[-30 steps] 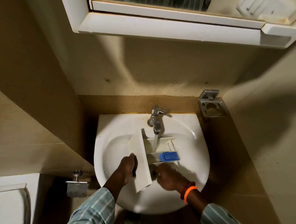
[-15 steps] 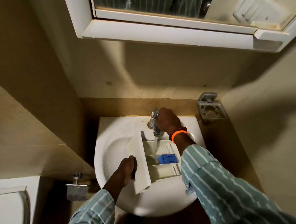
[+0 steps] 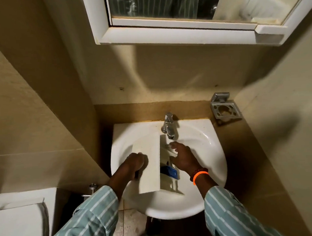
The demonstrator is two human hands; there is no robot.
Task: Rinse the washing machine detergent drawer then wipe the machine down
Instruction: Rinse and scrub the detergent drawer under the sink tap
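The white detergent drawer (image 3: 148, 162) lies in the round white sink (image 3: 208, 145), with its flat front panel turned up and to the left. A blue insert (image 3: 170, 171) shows in its compartments. My left hand (image 3: 134, 164) grips the panel's left edge. Over the compartments to the right lies my right hand (image 3: 183, 157), fingers spread and touching the drawer, with an orange band at the wrist. The chrome tap (image 3: 168, 125) stands just above the drawer; I cannot tell if water runs.
A white mirror cabinet (image 3: 182, 32) hangs overhead on the wall. A metal holder (image 3: 225, 109) is fixed to the right of the sink. The toilet (image 3: 17, 223) sits at lower left, with a small metal fitting (image 3: 91, 190) on the wall beside it.
My right hand came back from the tap handle down onto the drawer's compartments. The drawer has turned so its front panel faces up more. My left hand keeps its hold.
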